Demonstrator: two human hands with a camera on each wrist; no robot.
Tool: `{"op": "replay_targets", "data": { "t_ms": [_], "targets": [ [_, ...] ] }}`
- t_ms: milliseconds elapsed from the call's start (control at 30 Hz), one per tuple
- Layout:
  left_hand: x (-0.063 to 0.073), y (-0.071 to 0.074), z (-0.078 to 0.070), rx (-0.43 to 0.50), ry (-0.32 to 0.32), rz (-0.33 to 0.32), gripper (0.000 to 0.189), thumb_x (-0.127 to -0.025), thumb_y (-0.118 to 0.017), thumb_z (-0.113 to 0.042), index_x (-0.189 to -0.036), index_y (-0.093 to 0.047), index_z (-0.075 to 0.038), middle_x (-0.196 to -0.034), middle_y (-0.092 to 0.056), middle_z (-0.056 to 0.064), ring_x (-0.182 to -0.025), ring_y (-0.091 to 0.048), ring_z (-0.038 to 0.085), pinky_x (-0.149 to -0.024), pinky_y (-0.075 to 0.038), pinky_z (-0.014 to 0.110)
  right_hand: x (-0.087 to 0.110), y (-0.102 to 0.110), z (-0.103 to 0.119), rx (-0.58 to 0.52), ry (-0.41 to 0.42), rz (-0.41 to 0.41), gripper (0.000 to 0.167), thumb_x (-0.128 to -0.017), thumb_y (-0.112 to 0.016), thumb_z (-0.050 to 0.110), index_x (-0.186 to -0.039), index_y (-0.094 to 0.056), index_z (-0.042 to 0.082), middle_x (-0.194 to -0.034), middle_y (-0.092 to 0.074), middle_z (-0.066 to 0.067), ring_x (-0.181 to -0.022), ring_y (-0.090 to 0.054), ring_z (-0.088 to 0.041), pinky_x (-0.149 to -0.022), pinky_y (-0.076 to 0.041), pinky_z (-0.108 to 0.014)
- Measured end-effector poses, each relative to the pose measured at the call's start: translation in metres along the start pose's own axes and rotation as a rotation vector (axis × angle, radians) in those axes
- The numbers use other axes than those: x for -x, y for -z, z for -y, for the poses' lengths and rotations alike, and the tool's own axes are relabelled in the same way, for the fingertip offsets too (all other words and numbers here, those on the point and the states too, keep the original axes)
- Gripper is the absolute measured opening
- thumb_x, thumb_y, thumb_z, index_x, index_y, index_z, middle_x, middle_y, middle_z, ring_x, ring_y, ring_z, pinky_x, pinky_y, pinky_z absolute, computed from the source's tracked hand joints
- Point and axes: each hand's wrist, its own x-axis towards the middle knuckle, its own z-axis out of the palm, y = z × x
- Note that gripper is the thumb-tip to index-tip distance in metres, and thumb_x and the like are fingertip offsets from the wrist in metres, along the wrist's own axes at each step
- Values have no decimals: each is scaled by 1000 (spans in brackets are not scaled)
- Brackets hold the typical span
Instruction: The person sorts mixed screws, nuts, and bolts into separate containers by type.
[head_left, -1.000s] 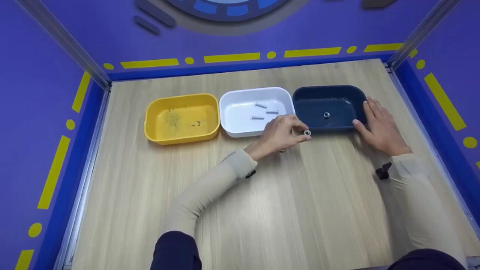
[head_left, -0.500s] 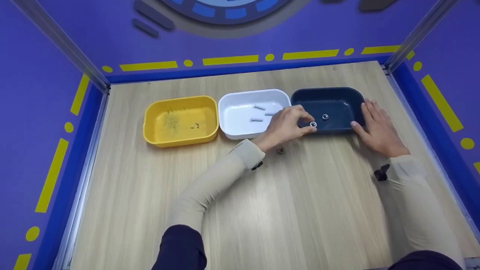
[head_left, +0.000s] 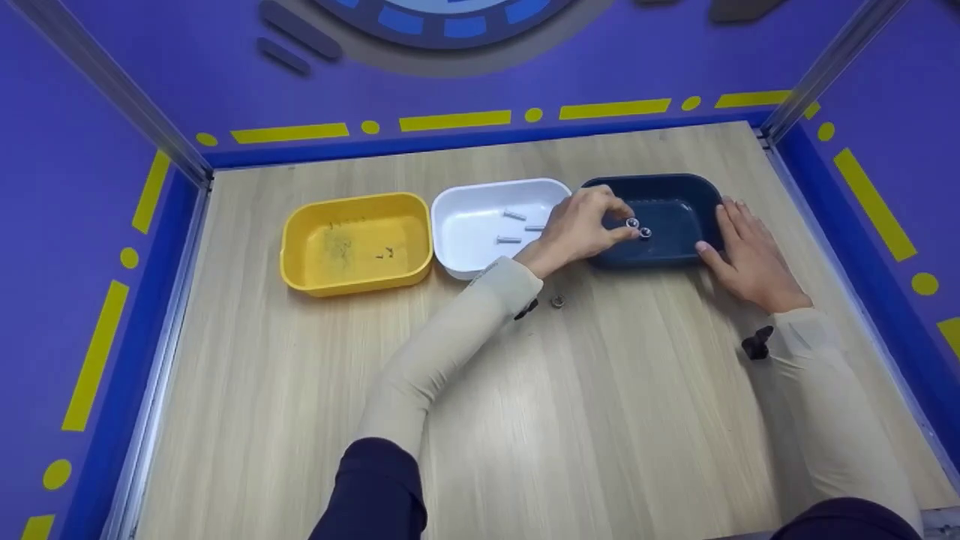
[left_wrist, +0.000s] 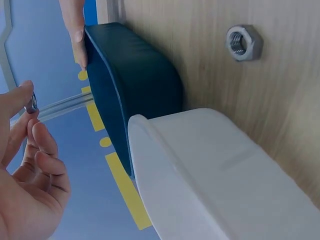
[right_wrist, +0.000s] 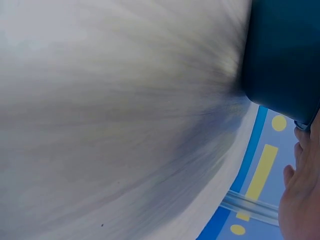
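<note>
My left hand (head_left: 581, 226) is above the left part of the dark blue bin (head_left: 615, 262), pinching a metal nut (head_left: 632, 223) between thumb and fingertip. That same nut shows edge-on in the left wrist view, with the other fingers loosely bent. Another nut (head_left: 645, 233) lies in the dark bin. On the table, in front of the bins, sits a further hex nut (left_wrist: 244, 43), large in the left wrist view. My right hand (head_left: 757, 259) rests against the bin's right end, its fingers extended along the wall and its thumb by the front rim.
Left of the dark bin stands a white bin (head_left: 461, 262) holding several bolts (head_left: 508, 240). A yellow bin (head_left: 300, 277) with small dark screws (head_left: 388, 253) is farther left. Purple-blue panels (head_left: 375, 90) enclose the wooden table (head_left: 525, 420) at the back and sides.
My left hand has carried the pinched nut to the right and away from me, from before the bin's rim to over its inside. The nut on the table has come into view. My right hand stays.
</note>
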Motion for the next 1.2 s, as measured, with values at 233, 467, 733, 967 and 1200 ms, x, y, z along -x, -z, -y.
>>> {"op": "replay_targets", "data": {
  "t_ms": [233, 467, 733, 967, 1200],
  "targets": [
    [-19, 2, -1, -33, 39, 15, 34, -98, -77, -47, -124, -81, -26, -116, -71, -10, -111, -68, 9, -89, -55, 21, 0, 0, 0, 5, -9, 7, 86, -111, -43, 54, -171, -9, 3, -180, -3, -19, -166, -1, -44, -136, 3, -59],
    [-40, 3, -4, -45, 86, 33, 34, -98, -77, -49, -125, -81, -28, -117, -71, -11, -108, -66, 4, -89, -54, 19, -2, -3, 0, 6, -5, -1, 85, -111, -44, 54, -171, -11, 3, -180, -4, -18, -166, -1, -44, -135, 3, -59],
    [-61, 7, -10, -72, 144, 20, 32, -98, -77, -48, -124, -81, -29, -120, -71, -12, -110, -64, 4, -93, -54, 21, 0, -3, -1, -5, -10, -11, 85, -111, -44, 54, -171, -11, 4, -181, -4, -16, -166, 0, -44, -135, 3, -60],
    [-69, 4, -14, -16, 179, -13, 34, -97, -77, -48, -126, -80, -31, -123, -75, -15, -112, -66, 3, -95, -53, 20, -1, -3, -1, -3, -17, -10, 86, -111, -44, 55, -171, -11, 4, -181, -3, -16, -167, 0, -43, -134, 2, -63],
    [-67, 1, -13, -29, 165, -21, 37, -98, -76, -48, -130, -79, -29, -121, -70, -12, -110, -64, 4, -93, -52, 20, 0, -3, 1, -5, -36, 6, 87, -110, -43, 56, -172, -7, 6, -181, 0, -14, -167, 2, -42, -135, 4, -62]
  ]
}}
